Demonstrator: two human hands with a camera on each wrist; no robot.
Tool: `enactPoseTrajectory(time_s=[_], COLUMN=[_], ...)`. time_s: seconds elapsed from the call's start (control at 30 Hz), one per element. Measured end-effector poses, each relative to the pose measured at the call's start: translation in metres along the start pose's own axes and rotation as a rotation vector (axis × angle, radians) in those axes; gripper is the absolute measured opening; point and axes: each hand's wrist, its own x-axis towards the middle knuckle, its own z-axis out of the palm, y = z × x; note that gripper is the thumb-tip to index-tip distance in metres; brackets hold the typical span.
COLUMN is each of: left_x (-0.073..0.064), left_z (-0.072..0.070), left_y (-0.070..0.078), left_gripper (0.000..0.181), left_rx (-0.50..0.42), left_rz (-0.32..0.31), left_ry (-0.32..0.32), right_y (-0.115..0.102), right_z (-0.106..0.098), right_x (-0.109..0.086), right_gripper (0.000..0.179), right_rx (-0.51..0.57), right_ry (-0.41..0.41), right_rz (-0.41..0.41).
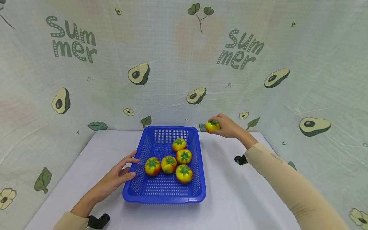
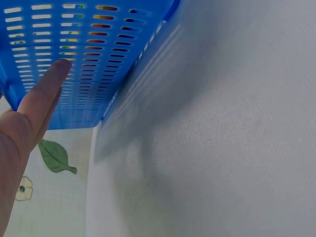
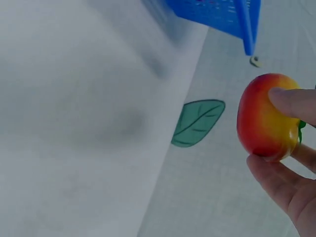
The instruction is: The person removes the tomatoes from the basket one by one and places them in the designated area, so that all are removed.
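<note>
My right hand holds a glossy yellow-and-red tomato in the air, to the right of the basket's far corner. In the right wrist view, thumb and fingertips pinch this tomato from opposite sides. A blue plastic basket stands on the table with several similar tomatoes inside, green leafy tops upward. At the basket's left side is my left hand, fingers spread and lightly bent along the rim. The left wrist view shows an extended finger against the slotted outer wall.
A white-covered table carries the basket. Pale cloth printed with avocados, leaves and lettering hangs behind it and on both sides. Black wrist devices show at the left cuff and the right cuff.
</note>
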Motion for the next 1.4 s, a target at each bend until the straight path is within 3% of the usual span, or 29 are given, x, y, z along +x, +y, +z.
enactPoseTrajectory(time_s=[0.3,0.7,1.4], left_x=[0.000,-0.001,0.000], left_z=[0.001,0.002,0.002], left_y=[0.002,0.002,0.000], left_gripper=[0.047,0.047,0.048], left_rx=[0.002,-0.012,-0.016], left_rz=[0.003,0.013,0.002], left_ry=[0.003,-0.006,0.000], right_y=[0.028,0.043,0.040], right_z=[0.031,0.063,0.079], right_x=[-0.007,-0.007,-0.010], right_gripper=[0.046,0.047,0.044], right_rx=[0.037,0.047,0.037], right_ry=[0.002,-0.045,-0.058], right_rz=[0.100,0.145,0.168])
